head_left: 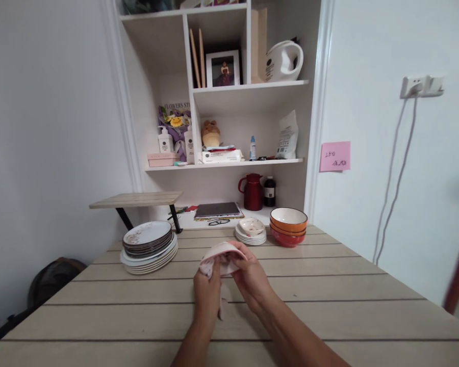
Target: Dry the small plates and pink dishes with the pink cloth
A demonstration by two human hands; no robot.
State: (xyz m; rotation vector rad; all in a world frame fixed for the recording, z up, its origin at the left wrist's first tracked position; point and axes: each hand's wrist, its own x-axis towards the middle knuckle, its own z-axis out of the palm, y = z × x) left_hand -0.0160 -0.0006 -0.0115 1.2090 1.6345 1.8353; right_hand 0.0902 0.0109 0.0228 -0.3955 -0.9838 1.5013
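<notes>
A small white bowl [221,248] with a pink rim is tilted over the middle of the table. My right hand [253,278] grips it by the right side, thumb at the rim and fingers behind. My left hand [207,291] is closed on a pale pinkish cloth [222,305], pressed against the bowl's inside at the left. A loose end of the cloth hangs below, between my wrists. The fingertips of my left hand are partly hidden by the cloth and bowl.
Stacked plates [149,233] stand at the left, near a small raised shelf [137,200]. Behind the hands are small dishes [251,237] and stacked orange and red bowls [288,235]. Farther back sit a laptop [217,209], glasses [219,222], a red jug [253,192] and a dark bottle [270,192].
</notes>
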